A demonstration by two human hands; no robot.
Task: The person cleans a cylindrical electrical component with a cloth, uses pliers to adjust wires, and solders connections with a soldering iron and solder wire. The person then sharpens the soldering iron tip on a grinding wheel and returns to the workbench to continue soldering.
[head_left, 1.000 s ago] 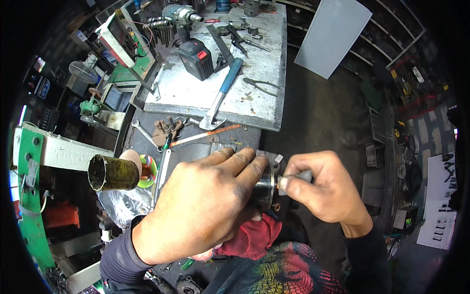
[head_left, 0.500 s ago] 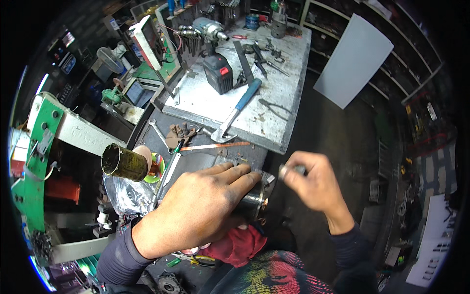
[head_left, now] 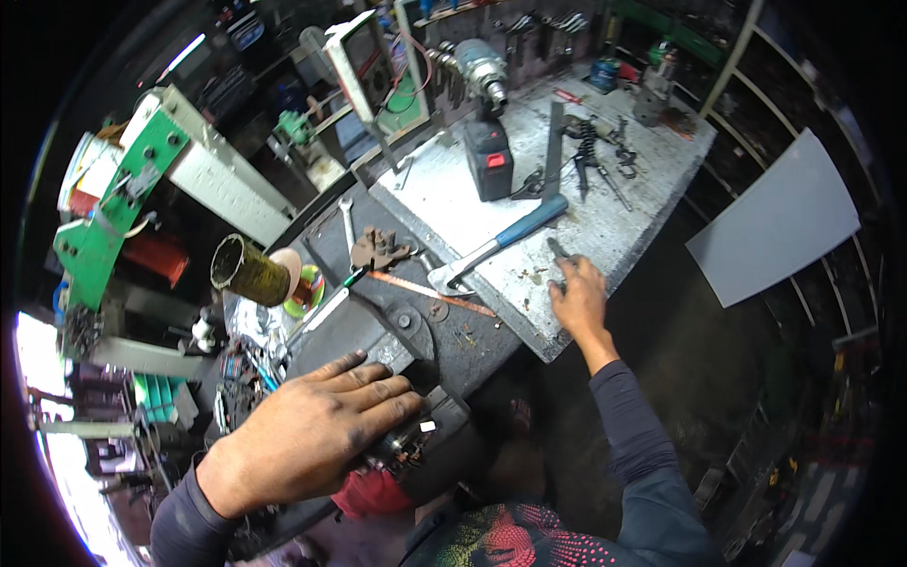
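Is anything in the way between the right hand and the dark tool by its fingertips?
Nothing visible is. The right hand is at the dark tool on the white bench, its fingers overlapping it. The hammer lies to the left, not between them.

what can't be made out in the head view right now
- Metal part, head view: mostly covered by the left hand, whose thumb is also out of sight.
- Dark tool, head view: mostly covered by the right hand; whether the fingers have closed on it is unclear.
- Red cloth, head view: upper part hidden by the left hand and metal part.
- Shelving, head view: contents lost in darkness.
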